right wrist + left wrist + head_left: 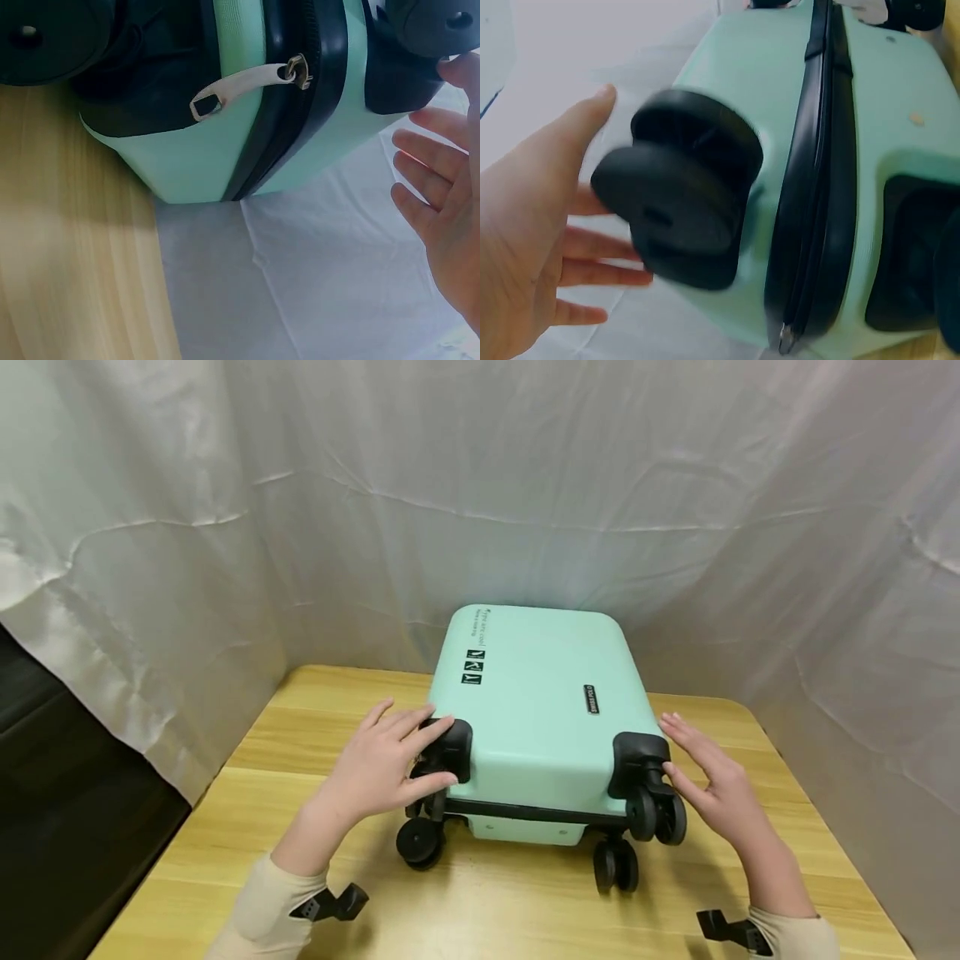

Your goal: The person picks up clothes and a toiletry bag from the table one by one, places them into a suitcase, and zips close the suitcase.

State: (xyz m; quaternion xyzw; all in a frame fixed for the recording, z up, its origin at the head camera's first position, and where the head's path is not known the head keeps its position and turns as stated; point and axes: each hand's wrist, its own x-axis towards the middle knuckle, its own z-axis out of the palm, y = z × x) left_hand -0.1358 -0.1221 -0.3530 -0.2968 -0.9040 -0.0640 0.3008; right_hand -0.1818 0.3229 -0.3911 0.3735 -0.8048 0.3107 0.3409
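Note:
A mint-green suitcase (540, 727) lies flat on the wooden table, its wheeled end toward me. At its near left corner, my left hand (378, 760) has its fingers spread over the black corner guard (459, 752). In the left wrist view, that hand's fingers reach beside a black double wheel (682, 172). My right hand (716, 785) is at the near right corner, fingers extended, its fingertips beside or touching the other black guard (633, 760). A zipper pull (244, 88) hangs from the dark zipper band in the right wrist view. The suitcase's far end is hidden.
Pale fabric (487, 502) hangs behind and along both sides of the wooden table (300, 735). A black surface (75, 793) is beyond the table's left edge. Lower wheels (615, 864) stick out from the suitcase toward me.

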